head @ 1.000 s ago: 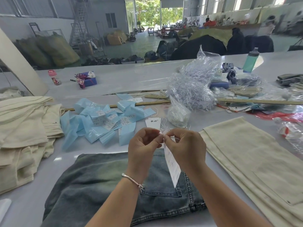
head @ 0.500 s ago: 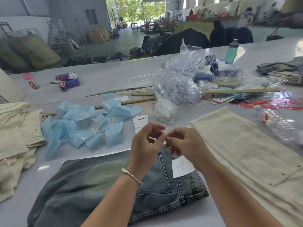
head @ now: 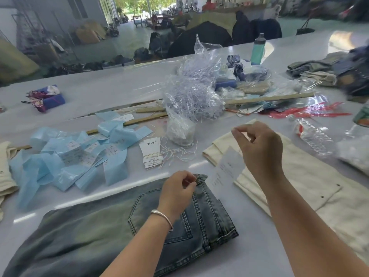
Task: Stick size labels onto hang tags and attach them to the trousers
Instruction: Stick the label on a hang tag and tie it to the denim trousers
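Faded blue denim trousers (head: 111, 232) lie folded on the table in front of me. My left hand (head: 177, 190) pinches their waistband at a belt loop. My right hand (head: 257, 148) is raised to the right, thumb and forefinger pinched, apparently on a thin string that I cannot make out. A white hang tag (head: 227, 168) hangs below that hand, between it and the waistband. A small stack of strung hang tags (head: 152, 154) lies beyond the trousers. Blue sheets with size labels (head: 79, 154) are strewn to the left.
Cream trousers (head: 289, 184) lie at the right, another cream pile (head: 5, 172) at the far left. A clear bag of plastic fasteners (head: 195, 90), wooden sticks (head: 269, 98), a crushed water bottle (head: 313, 136) and a teal bottle (head: 257, 49) crowd the far side.
My hands were together working the tag's string. Now they have parted: the left dropped to the waistband, the right pulled up and to the right with the tag trailing.
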Demonstrator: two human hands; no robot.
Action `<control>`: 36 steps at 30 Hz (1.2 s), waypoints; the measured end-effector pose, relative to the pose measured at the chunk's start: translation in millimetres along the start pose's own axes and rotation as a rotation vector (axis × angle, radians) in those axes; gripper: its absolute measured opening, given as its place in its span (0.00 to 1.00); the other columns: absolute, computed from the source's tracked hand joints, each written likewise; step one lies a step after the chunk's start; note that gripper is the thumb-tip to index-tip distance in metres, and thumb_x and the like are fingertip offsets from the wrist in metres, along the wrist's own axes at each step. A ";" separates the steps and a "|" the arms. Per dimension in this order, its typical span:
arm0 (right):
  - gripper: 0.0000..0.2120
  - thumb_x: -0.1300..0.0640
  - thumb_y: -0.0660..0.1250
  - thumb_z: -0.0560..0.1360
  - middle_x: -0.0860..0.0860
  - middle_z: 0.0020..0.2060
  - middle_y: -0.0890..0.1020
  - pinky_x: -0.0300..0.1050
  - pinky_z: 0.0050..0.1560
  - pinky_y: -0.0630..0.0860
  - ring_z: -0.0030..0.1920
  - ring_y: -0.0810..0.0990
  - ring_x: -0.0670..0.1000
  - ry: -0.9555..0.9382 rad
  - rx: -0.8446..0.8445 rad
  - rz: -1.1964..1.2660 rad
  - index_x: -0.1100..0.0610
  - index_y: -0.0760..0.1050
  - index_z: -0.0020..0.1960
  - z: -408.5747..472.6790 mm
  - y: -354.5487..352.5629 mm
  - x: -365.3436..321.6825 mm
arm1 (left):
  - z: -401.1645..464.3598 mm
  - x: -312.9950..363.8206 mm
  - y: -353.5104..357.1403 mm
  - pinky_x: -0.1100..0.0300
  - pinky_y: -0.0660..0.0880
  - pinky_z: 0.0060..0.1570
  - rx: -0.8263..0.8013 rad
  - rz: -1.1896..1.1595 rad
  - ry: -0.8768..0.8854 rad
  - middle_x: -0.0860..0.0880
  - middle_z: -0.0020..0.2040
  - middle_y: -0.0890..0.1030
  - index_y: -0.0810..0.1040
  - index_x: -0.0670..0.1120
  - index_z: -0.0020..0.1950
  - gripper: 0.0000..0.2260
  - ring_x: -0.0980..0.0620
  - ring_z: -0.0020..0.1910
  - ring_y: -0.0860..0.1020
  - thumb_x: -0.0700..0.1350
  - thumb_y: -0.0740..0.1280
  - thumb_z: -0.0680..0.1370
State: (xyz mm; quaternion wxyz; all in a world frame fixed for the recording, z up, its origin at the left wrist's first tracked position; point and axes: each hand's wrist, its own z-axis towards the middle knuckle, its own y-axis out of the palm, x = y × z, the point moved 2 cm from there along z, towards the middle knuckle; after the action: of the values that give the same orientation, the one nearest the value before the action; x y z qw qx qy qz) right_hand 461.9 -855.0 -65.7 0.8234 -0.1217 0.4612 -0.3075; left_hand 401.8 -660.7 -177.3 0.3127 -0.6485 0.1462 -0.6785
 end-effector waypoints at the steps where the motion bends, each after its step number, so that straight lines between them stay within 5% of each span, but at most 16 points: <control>1: 0.05 0.56 0.71 0.74 0.48 0.34 0.73 0.42 0.37 0.65 0.33 0.69 0.47 -0.045 0.032 0.016 0.57 0.84 0.46 6.8 -1.9 -2.1 | 3.1 -4.0 2.7 0.61 0.76 0.47 -0.007 0.021 -0.008 0.55 0.42 0.80 0.80 0.50 0.46 0.03 0.56 0.43 0.78 0.41 0.69 0.76; 4: 0.04 0.56 0.73 0.73 0.42 0.33 0.68 0.41 0.34 0.65 0.31 0.66 0.42 -0.147 0.016 0.095 0.55 0.84 0.45 15.8 4.7 -6.2 | 15.7 -10.9 9.5 0.61 0.75 0.50 -0.030 0.107 0.007 0.57 0.45 0.80 0.80 0.51 0.48 0.03 0.58 0.46 0.77 0.43 0.69 0.76; 7: 0.03 0.57 0.75 0.71 0.47 0.32 0.70 0.44 0.32 0.68 0.30 0.68 0.45 -0.175 -0.118 0.127 0.55 0.85 0.44 1.8 31.5 1.1 | 30.1 -14.6 18.2 0.62 0.72 0.52 -0.072 0.177 0.036 0.57 0.48 0.79 0.81 0.51 0.51 0.05 0.57 0.50 0.76 0.45 0.70 0.76; 14: 0.02 0.57 0.72 0.71 0.48 0.37 0.75 0.45 0.41 0.71 0.38 0.74 0.47 0.145 -0.502 0.044 0.55 0.81 0.40 -68.3 109.7 65.2 | 56.2 -24.8 44.7 0.59 0.70 0.50 -0.269 0.379 0.036 0.51 0.48 0.78 0.81 0.48 0.53 0.09 0.50 0.51 0.76 0.47 0.71 0.74; 20: 0.03 0.55 0.71 0.71 0.45 0.37 0.73 0.42 0.38 0.67 0.39 0.73 0.46 0.334 -0.541 -0.058 0.50 0.80 0.38 -88.2 132.4 95.6 | 68.9 -32.7 55.9 0.57 0.71 0.53 -0.445 0.454 -0.040 0.47 0.52 0.79 0.76 0.46 0.46 0.03 0.47 0.53 0.76 0.43 0.69 0.76; 25: 0.04 0.54 0.70 0.73 0.45 0.35 0.70 0.38 0.31 0.62 0.36 0.71 0.47 0.287 -0.478 -0.117 0.51 0.83 0.41 -94.2 139.0 98.8 | 81.5 -41.0 47.0 0.60 0.72 0.51 -0.436 0.139 -0.251 0.46 0.48 0.81 0.80 0.41 0.50 0.04 0.50 0.48 0.77 0.40 0.68 0.77; 27: 0.04 0.55 0.70 0.73 0.46 0.34 0.69 0.41 0.30 0.62 0.35 0.71 0.48 0.266 -0.415 -0.153 0.52 0.84 0.42 -97.1 142.7 95.6 | 81.2 -43.2 43.3 0.64 0.73 0.42 -0.434 -0.082 -0.371 0.48 0.39 0.80 0.81 0.43 0.45 0.06 0.54 0.39 0.75 0.37 0.65 0.78; 32: 0.04 0.63 0.74 0.69 0.51 0.29 0.71 0.49 0.34 0.70 0.31 0.72 0.54 0.333 -0.149 -0.036 0.56 0.85 0.39 -98.4 151.6 82.5 | 76.6 -49.4 38.0 0.68 0.71 0.31 -0.375 -0.427 -0.549 0.50 0.34 0.81 0.82 0.43 0.43 0.05 0.59 0.29 0.78 0.35 0.69 0.76; 36: 0.05 0.64 0.76 0.68 0.50 0.29 0.71 0.51 0.38 0.71 0.32 0.73 0.54 0.287 -0.160 -0.027 0.55 0.85 0.39 -96.8 153.4 80.9 | 73.5 -51.1 38.3 0.70 0.70 0.29 -0.346 -0.530 -0.604 0.52 0.32 0.82 0.82 0.43 0.45 0.03 0.58 0.29 0.80 0.36 0.72 0.75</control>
State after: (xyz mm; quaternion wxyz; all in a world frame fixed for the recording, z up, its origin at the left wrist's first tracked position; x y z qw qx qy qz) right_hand 472.8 -777.1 -248.1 0.7326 -0.1479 0.5952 -0.2952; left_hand 480.3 -643.2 -232.1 0.0431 -0.8757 -0.0118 -0.4807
